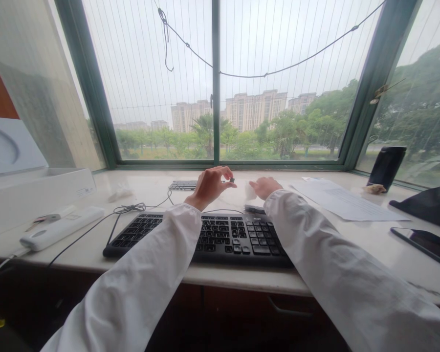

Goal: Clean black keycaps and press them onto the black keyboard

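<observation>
My left hand (210, 187) is raised above the back edge of a black keyboard (220, 233). Its thumb and forefinger pinch a small black keycap (232, 180). To the right, my right hand (267, 187) is low over the sill, its fingers drawn together at a small clear plastic bag (250, 190). The grip on the bag is partly hidden. Just under that hand, a small dark piece (254, 209) lies along the keyboard's back edge. Behind my left wrist is a flat group of dark keys (183, 185). My left sleeve covers part of the keyboard.
A cable (130, 209) runs left of the keyboard near a white power strip (64, 227) and a white box (40, 195). Another crumpled clear bag (120, 193) lies behind. On the right are paper sheets (346, 200), a phone (427, 244) and a black can (387, 167).
</observation>
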Motion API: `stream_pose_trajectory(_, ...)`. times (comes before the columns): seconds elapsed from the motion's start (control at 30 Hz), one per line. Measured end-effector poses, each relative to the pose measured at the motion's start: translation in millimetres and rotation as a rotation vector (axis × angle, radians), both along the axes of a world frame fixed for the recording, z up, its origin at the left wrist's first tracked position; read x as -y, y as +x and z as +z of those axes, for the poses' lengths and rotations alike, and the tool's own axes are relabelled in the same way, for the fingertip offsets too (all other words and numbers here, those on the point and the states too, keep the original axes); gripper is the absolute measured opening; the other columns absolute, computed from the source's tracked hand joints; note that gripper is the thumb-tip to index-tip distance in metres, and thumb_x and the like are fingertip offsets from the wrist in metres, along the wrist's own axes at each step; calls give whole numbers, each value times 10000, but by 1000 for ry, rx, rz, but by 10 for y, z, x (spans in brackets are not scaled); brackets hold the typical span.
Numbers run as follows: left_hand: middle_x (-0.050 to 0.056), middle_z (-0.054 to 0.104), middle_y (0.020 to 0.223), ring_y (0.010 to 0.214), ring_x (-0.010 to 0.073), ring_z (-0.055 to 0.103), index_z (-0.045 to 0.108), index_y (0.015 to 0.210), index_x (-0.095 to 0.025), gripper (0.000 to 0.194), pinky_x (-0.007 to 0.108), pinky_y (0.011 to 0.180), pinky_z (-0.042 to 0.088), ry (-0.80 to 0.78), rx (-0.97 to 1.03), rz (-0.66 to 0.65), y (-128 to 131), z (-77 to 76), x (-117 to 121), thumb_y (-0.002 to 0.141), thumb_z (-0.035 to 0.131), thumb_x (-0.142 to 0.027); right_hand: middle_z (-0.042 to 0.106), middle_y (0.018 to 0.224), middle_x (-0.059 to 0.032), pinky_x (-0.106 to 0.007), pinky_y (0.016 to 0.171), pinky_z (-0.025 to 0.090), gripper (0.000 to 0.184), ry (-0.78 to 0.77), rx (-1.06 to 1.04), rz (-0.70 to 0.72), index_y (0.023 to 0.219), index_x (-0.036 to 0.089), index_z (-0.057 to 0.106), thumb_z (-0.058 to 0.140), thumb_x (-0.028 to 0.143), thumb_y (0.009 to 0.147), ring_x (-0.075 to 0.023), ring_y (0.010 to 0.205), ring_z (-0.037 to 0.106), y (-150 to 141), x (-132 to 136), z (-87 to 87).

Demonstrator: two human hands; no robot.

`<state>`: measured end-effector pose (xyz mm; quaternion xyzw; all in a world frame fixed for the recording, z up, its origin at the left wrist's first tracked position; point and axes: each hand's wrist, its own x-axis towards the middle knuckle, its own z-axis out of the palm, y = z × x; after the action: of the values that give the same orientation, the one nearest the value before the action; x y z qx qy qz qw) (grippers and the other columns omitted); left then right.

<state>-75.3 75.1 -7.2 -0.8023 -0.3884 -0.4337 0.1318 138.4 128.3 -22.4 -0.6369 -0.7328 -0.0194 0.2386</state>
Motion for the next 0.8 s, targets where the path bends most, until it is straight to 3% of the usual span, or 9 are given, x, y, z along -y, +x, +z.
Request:
stream_pose_trajectory(0.1,-1,724,855,758,153,667,677,881,-196,211,277,699,503,-14,-19,-48,-12,-6,-22,736,788,-300,672,1042,-235,-373,769,428,586,-113,39,-141,1010,96,725,443,595,891,-296,939,626,-2,52,47)
stream_pose_trajectory(0.17,-9,731,875,710,140,663,677,907,-199,201,271,678,508,-35,-24,-76,-16,-12,-30,748,777,-269,676,1047,-215,-356,776,423,587,-65,17,-134,1054,103,708,424,594,902,-277,947,623,-12,119,118)
stream_pose_trajectory(0.23,-14,736,893,642,124,649,676,923,-201,202,271,660,511,-50,-25,-85,-18,-16,-32,755,771,-262,696,974,-170,-326,735,415,545,13,-36,-26,1058,126,701,414,567,918,-240,889,624,-35,196,189)
stream_pose_trajectory(0.37,-19,739,852,632,128,657,669,917,-199,222,267,637,510,-54,-21,-84,-15,-13,-13,752,776,-303,664,691,-45,-277,607,370,490,114,-172,352,902,173,730,447,573,904,-155,643,565,-126,326,245)
stream_pose_trajectory(0.5,-27,736,793,667,134,682,661,911,-195,220,256,641,507,-40,-13,-80,-8,5,20,760,771,-312,678,699,-21,-254,578,377,427,62,-337,557,897,169,733,543,549,857,-127,610,558,-195,368,218)
stream_pose_trajectory(0.8,-34,750,811,697,151,704,621,1008,-206,312,273,682,516,-38,-20,-55,2,10,38,757,774,-313,744,898,-50,-264,644,434,389,-27,-529,487,1064,202,720,595,503,851,-143,750,625,-184,322,195)
